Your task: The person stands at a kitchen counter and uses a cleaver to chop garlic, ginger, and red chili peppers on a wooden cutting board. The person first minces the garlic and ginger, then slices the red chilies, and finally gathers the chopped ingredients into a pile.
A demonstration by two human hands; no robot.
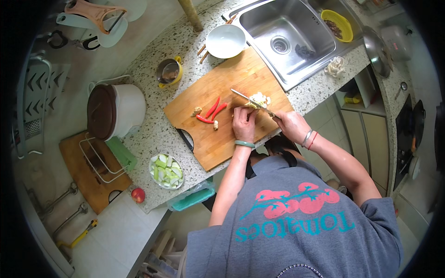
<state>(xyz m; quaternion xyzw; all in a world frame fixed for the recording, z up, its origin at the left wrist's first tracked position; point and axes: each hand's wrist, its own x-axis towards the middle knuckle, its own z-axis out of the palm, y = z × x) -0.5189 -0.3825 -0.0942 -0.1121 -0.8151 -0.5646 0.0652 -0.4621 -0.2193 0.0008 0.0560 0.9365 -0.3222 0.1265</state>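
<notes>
My right hand (294, 126) grips the handle of a kitchen knife (240, 94) over the right part of a wooden cutting board (218, 150). The blade points to the far left and lies beside a small heap of pale yellow cut pieces (260, 99), which look like ginger. My left hand (243, 123) has its fingers curled and pressed down at the near side of the blade, holding a pale piece mostly hidden by the fingertips. Left of it on the board lie several red chili peppers (219, 110) and small ginger lumps (215, 125).
A white bowl (225, 41) stands beyond the board, by the steel sink (259, 23) with a yellow basket (340, 23). A yellow-handled cup (168, 72), a white cooker (132, 106), a bowl of cut green vegetable (166, 172) and a red fruit (137, 195) are at left.
</notes>
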